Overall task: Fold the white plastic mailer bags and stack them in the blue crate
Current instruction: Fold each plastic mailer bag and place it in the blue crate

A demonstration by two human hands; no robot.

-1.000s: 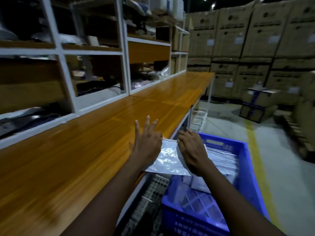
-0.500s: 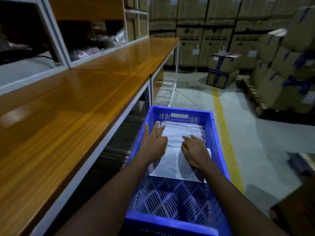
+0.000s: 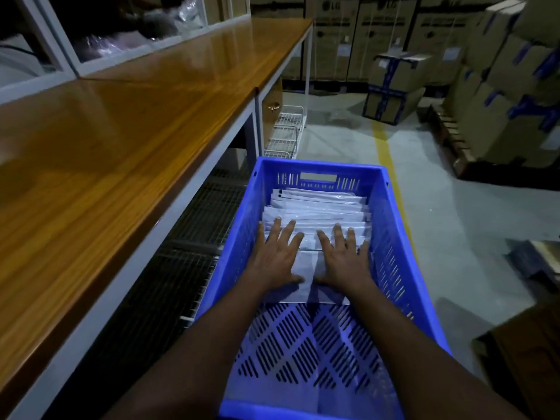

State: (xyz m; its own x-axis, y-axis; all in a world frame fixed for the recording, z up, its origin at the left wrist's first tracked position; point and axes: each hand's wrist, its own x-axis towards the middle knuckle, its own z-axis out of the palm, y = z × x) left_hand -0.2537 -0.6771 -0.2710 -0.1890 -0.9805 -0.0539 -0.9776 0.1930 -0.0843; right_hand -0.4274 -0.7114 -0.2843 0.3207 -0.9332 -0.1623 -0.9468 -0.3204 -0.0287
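A blue slatted crate (image 3: 394, 237) stands on the floor below me. In its far half lies a row of folded white mailer bags (image 3: 318, 207), overlapping like tiles. The nearest folded bag (image 3: 307, 268) lies flat on top of the row's front end. My left hand (image 3: 274, 256) and my right hand (image 3: 344, 259) both press flat on this bag, fingers straight and spread, side by side. The near half of the crate floor is bare.
A long wooden workbench (image 3: 121, 131) on white legs runs along the left, with white shelving behind it. Wire racks (image 3: 285, 131) sit under the bench's far end. Cardboard boxes (image 3: 394, 86) and pallets stand at the right, past a yellow floor line (image 3: 386, 156).
The folded bag went from the bench edge down into the crate. Both hands, curled on it a second ago, now lie spread flat on it over the stacked row.
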